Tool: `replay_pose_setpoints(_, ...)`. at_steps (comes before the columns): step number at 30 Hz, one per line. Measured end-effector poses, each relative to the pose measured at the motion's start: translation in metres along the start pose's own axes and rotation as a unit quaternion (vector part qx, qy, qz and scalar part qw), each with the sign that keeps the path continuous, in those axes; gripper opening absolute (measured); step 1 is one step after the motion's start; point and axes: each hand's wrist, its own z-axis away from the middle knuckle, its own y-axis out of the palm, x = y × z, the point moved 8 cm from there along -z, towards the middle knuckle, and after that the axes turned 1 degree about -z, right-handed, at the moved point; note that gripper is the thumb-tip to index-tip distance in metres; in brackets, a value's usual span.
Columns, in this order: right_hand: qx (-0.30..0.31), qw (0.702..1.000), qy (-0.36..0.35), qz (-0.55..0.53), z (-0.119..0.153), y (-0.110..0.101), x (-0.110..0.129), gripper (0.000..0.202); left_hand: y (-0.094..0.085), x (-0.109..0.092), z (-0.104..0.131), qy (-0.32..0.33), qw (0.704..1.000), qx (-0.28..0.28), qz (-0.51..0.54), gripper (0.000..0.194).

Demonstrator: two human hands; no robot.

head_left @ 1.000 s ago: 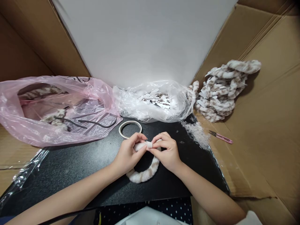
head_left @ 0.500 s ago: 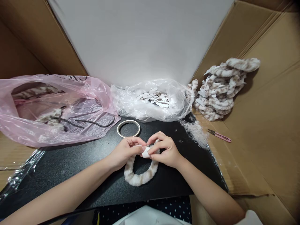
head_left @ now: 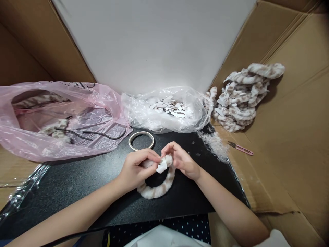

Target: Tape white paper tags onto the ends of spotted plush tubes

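A fluffy white and light-brown ring (head_left: 160,189) hangs low over the black tabletop, its upper part between my two hands. My left hand (head_left: 137,168) pinches the ring's upper left part beside a small white tag (head_left: 161,165). On the other side my right hand (head_left: 182,160) curls around the fuzzy end by the tag; its fingers are bent and the grip is partly hidden. Just behind my left hand lies a roll of tape (head_left: 141,141).
A pink plastic bag (head_left: 108,99) with furry pieces and dark cords is at left. A clear bag (head_left: 144,116) of white tags stands at the back. Furry rings (head_left: 241,96) are piled at right, near pink snips (head_left: 241,148) and loose fluff (head_left: 214,145).
My right hand has shifted slightly right and its fingers have loosened, uncovering the fuzzy end. My left hand has turned a little, and the ring's lower edge has risen slightly.
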Motion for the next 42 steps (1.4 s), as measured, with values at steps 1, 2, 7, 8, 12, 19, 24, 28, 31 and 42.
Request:
replay_pose_setpoints(1, 0.001, 1.000, 0.015, -0.013, 0.000, 0.000, -0.002, 0.050, 0.000, -0.004, 0.001, 0.028, 0.999, 0.004, -0.019, 0.012)
replay_pose_setpoints(2, 0.003, 0.999, 0.026, -0.018, 0.000, 0.000, -0.003, 0.050, 0.001, -0.008, 0.002, 0.058, 0.998, 0.007, -0.035, 0.012)
replay_pose_setpoints(7, -0.147, 0.981, -0.068, 0.112, 0.009, -0.019, 0.019, 0.044, -0.002, -0.019, 0.010, 0.163, 0.980, -0.008, -0.118, 0.009)
replay_pose_setpoints(8, -0.190, 0.968, -0.089, 0.137, 0.013, -0.023, 0.025, 0.038, -0.003, -0.019, 0.011, 0.171, 0.976, -0.017, -0.135, 0.009)
replay_pose_setpoints(12, -0.136, 0.983, 0.054, 0.108, 0.011, -0.007, 0.004, 0.036, -0.006, -0.019, 0.013, 0.188, 0.967, -0.037, -0.170, 0.011)
replay_pose_setpoints(19, -0.128, 0.971, 0.182, -0.089, 0.011, 0.021, -0.037, 0.035, -0.013, -0.004, 0.002, 0.011, 0.996, -0.059, -0.072, 0.012)
replay_pose_setpoints(24, -0.147, 0.975, 0.150, -0.073, 0.007, 0.017, -0.040, 0.031, -0.010, 0.025, 0.005, -0.219, 0.972, -0.065, 0.058, 0.006)
replay_pose_setpoints(28, -0.173, 0.979, 0.104, 0.020, 0.006, 0.009, -0.035, 0.021, -0.004, 0.038, 0.010, -0.285, 0.949, -0.045, 0.129, 0.007)
replay_pose_setpoints(31, -0.185, 0.977, 0.052, 0.094, 0.006, 0.005, -0.027, 0.016, -0.003, 0.040, 0.010, -0.290, 0.945, -0.023, 0.147, 0.005)
replay_pose_setpoints(42, -0.166, 0.979, 0.002, 0.122, 0.001, 0.000, -0.014, 0.017, 0.017, 0.027, 0.006, -0.283, 0.926, 0.081, 0.235, 0.018)
